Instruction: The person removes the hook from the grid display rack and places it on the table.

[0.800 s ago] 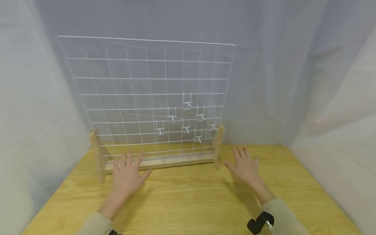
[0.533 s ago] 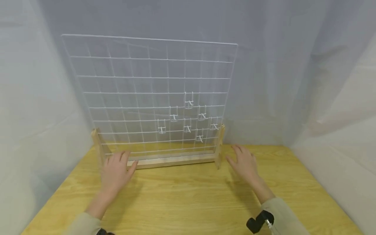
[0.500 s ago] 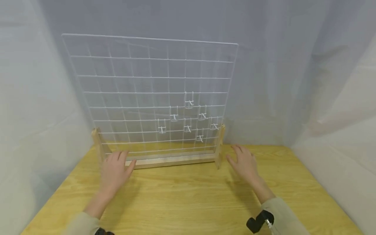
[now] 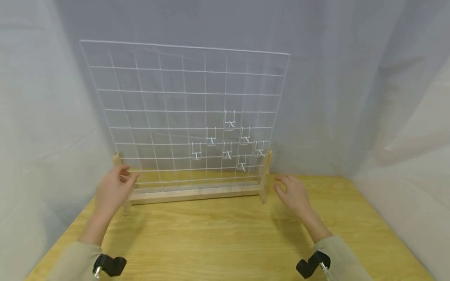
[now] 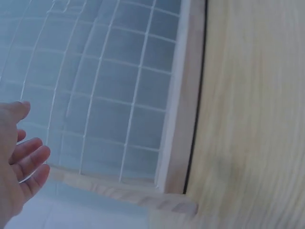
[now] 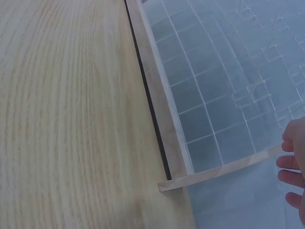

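Observation:
A white wire grid panel (image 4: pixel 168 103) stands upright in a wooden stand (image 4: pixel 197 194) on the table. Several small white wire hooks (image 4: pixel 227 155) hang on its lower right half. My left hand (image 4: pixel 112 189) is in front of the stand's left post (image 4: pixel 118 158), fingers bent loosely, thumb apart from them, nothing in it. In the left wrist view its fingers (image 5: pixel 31 160) show in front of the mesh. Just right of the right post (image 4: pixel 266 175), my right hand (image 4: pixel 292 194) hovers with relaxed, slightly bent fingers and holds nothing.
The yellow wood-grain table (image 4: pixel 211 242) reaches toward me in front of the stand. Pale sheeting (image 4: pixel 351 97) hangs behind it and along both sides. A black camera mount (image 4: pixel 109 265) sits on the left wrist, and another one (image 4: pixel 313 263) on the right.
My left hand has moved left and up, from the base bar to the left post, and its spread fingers have bent. The right hand's fingers have drawn in slightly. The view has shifted a little.

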Demonstrator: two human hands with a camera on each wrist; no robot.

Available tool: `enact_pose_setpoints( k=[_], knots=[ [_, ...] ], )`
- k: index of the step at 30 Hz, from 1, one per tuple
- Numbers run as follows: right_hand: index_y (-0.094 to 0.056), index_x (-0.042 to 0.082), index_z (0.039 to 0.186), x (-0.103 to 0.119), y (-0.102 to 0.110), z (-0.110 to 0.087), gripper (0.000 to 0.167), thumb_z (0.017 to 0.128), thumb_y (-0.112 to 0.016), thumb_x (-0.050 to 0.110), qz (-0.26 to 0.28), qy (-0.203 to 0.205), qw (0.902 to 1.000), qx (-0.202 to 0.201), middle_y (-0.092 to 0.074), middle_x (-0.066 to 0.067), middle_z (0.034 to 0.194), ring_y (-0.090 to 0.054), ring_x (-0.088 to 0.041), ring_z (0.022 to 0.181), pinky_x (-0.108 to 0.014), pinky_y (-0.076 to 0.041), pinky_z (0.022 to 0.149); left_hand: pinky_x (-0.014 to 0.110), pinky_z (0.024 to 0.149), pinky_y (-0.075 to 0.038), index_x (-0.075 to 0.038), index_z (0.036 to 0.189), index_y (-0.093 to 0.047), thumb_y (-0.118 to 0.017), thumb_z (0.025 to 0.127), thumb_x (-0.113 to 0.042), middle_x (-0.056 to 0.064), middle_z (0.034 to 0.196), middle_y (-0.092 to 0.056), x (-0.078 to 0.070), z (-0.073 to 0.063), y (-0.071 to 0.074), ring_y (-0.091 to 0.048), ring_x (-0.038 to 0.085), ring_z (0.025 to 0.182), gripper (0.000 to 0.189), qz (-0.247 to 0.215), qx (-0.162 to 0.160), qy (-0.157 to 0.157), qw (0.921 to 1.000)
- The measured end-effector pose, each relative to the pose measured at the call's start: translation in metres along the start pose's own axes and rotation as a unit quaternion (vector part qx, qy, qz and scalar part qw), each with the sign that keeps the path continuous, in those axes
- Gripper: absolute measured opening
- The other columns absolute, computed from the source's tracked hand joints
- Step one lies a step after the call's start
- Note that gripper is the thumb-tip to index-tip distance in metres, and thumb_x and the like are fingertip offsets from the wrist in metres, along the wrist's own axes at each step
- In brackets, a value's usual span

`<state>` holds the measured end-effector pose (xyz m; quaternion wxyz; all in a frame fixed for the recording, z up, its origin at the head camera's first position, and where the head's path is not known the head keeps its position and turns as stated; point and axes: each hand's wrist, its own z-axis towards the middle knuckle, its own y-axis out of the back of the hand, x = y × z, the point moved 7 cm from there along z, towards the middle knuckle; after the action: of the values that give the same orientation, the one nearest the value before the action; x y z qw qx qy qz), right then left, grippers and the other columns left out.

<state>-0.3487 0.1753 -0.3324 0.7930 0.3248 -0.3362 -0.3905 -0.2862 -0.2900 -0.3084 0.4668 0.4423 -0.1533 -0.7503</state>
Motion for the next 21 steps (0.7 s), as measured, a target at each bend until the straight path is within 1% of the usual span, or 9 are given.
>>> enact_pose_setpoints(
  k=[2,5,8,12,15,18,21],
  knots=[
    [-0.064,0.0,0.104,0.001,0.002,0.002,0.021,0.086,-0.062,0.012,0.004,0.005,1.0,-0.002,-0.064,-0.017,0.103,-0.058,-0.035,0.096,-0.049,-0.046,0.083,0.047,0.066,-0.047,0.008,0.112,-0.054,-0.058,0.092,-0.026,0.026,0.098,-0.061,0.005,0.004,0.008,-0.06,0.038,0.083,0.04,0.001,-0.009,0.014,0.9999],
    [-0.064,-0.002,0.103,0.003,0.007,0.007,0.021,0.086,-0.062,0.011,0.022,0.011,0.9997,-0.008,-0.064,-0.018,0.102,-0.058,-0.036,0.096,-0.049,-0.045,0.083,0.046,0.068,-0.044,0.008,0.114,-0.053,-0.058,0.092,-0.028,0.027,0.1,-0.06,0.011,0.011,0.018,-0.058,0.039,0.086,0.042,-0.01,-0.018,0.033,0.9992],
    [-0.064,-0.005,0.102,0.006,0.014,0.014,0.021,0.086,-0.063,0.009,0.043,0.025,0.9985,-0.023,-0.064,-0.019,0.098,-0.059,-0.035,0.092,-0.048,-0.046,0.082,0.046,0.071,-0.043,0.009,0.12,-0.05,-0.056,0.093,-0.03,0.03,0.107,-0.056,0.017,0.019,0.023,-0.055,0.041,0.091,0.047,-0.025,-0.004,0.051,0.9984],
    [-0.064,-0.006,0.101,0.009,0.021,0.024,0.021,0.085,-0.063,0.008,0.057,0.035,0.9974,-0.025,-0.064,-0.018,0.096,-0.059,-0.034,0.089,-0.047,-0.047,0.08,0.05,0.075,-0.043,0.01,0.124,-0.047,-0.054,0.094,-0.03,0.032,0.112,-0.052,0.024,0.028,0.025,-0.052,0.044,0.097,0.05,-0.038,0.02,0.069,0.9967],
    [-0.063,-0.005,0.103,0.01,0.022,0.031,0.022,0.086,-0.063,0.009,0.066,0.031,0.9973,-0.012,-0.063,-0.017,0.097,-0.057,-0.032,0.09,-0.046,-0.047,0.079,0.053,0.078,-0.043,0.01,0.125,-0.046,-0.052,0.095,-0.031,0.034,0.115,-0.049,0.027,0.032,0.024,-0.05,0.046,0.1,0.051,-0.042,0.034,0.077,0.9956],
    [-0.062,-0.005,0.105,0.01,0.022,0.038,0.023,0.088,-0.062,0.01,0.081,0.025,0.9964,-0.001,-0.062,-0.017,0.096,-0.057,-0.031,0.09,-0.046,-0.047,0.078,0.055,0.08,-0.042,0.01,0.126,-0.045,-0.05,0.095,-0.032,0.034,0.117,-0.048,0.031,0.035,0.023,-0.049,0.047,0.102,0.052,-0.05,0.043,0.084,0.9942],
    [-0.062,-0.005,0.106,0.009,0.022,0.045,0.023,0.088,-0.061,0.009,0.104,0.022,0.9943,0.004,-0.061,-0.016,0.096,-0.056,-0.03,0.089,-0.044,-0.048,0.077,0.054,0.081,-0.042,0.009,0.127,-0.045,-0.049,0.096,-0.033,0.034,0.119,-0.048,0.034,0.037,0.021,-0.048,0.047,0.105,0.052,-0.064,0.045,0.097,0.9922]
  ],
)
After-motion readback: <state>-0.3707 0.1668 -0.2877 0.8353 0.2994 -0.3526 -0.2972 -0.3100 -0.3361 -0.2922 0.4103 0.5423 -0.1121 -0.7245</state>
